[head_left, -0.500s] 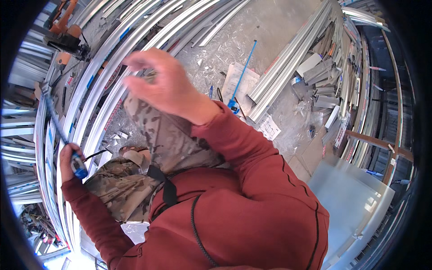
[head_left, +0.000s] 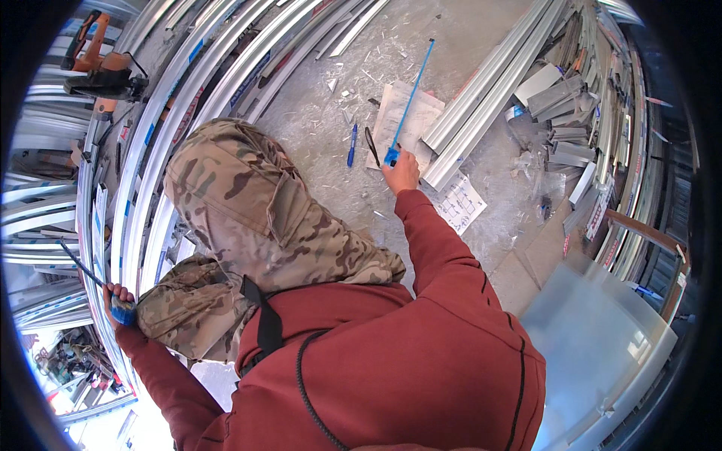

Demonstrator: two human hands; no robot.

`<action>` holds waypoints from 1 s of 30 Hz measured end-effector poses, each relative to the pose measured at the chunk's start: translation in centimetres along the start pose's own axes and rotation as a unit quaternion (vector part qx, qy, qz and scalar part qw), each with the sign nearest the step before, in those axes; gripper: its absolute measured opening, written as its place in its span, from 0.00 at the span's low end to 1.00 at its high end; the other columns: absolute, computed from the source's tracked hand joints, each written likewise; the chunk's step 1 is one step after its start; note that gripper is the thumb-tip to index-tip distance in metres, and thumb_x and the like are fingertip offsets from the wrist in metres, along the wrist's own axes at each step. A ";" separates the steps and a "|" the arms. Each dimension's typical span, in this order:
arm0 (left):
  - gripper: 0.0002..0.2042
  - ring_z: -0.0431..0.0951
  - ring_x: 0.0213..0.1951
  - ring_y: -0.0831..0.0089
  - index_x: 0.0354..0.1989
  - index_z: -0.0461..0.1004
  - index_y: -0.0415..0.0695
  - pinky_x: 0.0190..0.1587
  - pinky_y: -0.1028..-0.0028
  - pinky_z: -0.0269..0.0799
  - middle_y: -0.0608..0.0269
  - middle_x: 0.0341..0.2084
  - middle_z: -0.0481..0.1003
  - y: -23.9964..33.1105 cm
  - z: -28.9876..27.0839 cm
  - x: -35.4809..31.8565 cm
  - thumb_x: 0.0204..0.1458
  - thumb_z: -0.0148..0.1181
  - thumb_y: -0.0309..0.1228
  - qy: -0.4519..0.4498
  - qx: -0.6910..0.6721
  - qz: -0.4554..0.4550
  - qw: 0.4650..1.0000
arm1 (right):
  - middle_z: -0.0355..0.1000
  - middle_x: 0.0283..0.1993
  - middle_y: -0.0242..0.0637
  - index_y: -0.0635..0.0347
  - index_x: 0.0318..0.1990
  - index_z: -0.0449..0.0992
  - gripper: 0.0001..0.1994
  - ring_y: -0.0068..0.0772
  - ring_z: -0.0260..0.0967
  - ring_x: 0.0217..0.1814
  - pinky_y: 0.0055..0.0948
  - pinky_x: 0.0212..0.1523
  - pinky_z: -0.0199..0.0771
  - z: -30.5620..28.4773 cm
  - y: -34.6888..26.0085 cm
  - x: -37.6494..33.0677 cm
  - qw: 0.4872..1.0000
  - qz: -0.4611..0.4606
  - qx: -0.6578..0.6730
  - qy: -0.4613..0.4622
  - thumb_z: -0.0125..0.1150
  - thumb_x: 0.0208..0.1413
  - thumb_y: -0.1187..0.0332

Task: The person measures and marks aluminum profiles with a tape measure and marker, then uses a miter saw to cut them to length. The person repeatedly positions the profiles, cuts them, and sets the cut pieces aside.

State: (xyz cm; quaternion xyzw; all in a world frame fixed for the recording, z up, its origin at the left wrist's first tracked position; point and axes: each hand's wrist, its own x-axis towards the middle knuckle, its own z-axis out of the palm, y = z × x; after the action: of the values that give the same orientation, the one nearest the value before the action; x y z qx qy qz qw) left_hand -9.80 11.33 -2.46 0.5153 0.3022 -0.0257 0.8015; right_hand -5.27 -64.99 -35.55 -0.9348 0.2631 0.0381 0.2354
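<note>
My left hand (head_left: 118, 297) is low at the left, its fingers wrapped round a blue-cased tape measure (head_left: 124, 311). A dark, narrow blade (head_left: 81, 264) sticks out of it up to the left. My right hand (head_left: 403, 174) reaches down to the floor, its fingers closed on the blue head (head_left: 391, 155) of what looks like a second tape measure. Its long, thin blue blade (head_left: 416, 92) lies across sheets of paper (head_left: 391, 113). A blue pen (head_left: 352, 146) and a small black loop (head_left: 371, 145) lie left of the papers.
Long silver profiles (head_left: 199, 83) run along my left side, with more (head_left: 481, 98) right of the papers. A sheet with a drawing (head_left: 460, 203) lies near my right forearm. Offcuts (head_left: 568, 135) are piled at the right. An orange-and-black power tool (head_left: 105, 71) stands far left.
My right hand has come down from above my knee to the blue tape measure on the floor. The tape measure in my left hand has turned, its blade now pointing more to the left.
</note>
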 end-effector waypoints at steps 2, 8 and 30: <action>0.13 0.60 0.22 0.76 0.35 0.65 0.49 0.25 0.74 0.61 0.71 0.23 0.63 0.0 -0.1 -0.2 0.66 0.48 0.45 0.003 0.002 -0.002 1.000 | 0.66 0.56 0.47 0.62 0.56 0.66 0.34 0.53 0.62 0.60 0.48 0.57 0.67 -0.6 -1.4 0.6 0.999 0.025 -0.009 -0.043 0.74 0.41 0.60; 0.13 0.59 0.22 0.77 0.34 0.66 0.49 0.25 0.75 0.59 0.70 0.23 0.63 0.7 1.0 0.0 0.67 0.46 0.44 0.003 -0.002 -0.021 1.000 | 0.63 0.59 0.43 0.56 0.56 0.67 0.34 0.51 0.60 0.62 0.49 0.56 0.67 0.8 -1.7 0.9 0.998 0.033 -0.045 -0.028 0.76 0.39 0.63; 0.14 0.58 0.22 0.77 0.34 0.66 0.49 0.26 0.74 0.59 0.70 0.23 0.63 0.8 1.3 0.6 0.67 0.46 0.44 0.008 -0.012 -0.037 0.999 | 0.62 0.64 0.40 0.52 0.57 0.72 0.28 0.45 0.55 0.69 0.47 0.61 0.59 3.2 -3.2 -0.5 0.992 -0.103 -0.052 -0.051 0.70 0.44 0.67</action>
State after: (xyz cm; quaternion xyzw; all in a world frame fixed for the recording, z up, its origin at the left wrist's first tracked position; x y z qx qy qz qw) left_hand -8.46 10.75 -1.74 0.4941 0.3279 -0.0473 0.8038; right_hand -3.86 -60.88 -36.89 -0.9648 0.1510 0.0749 0.2020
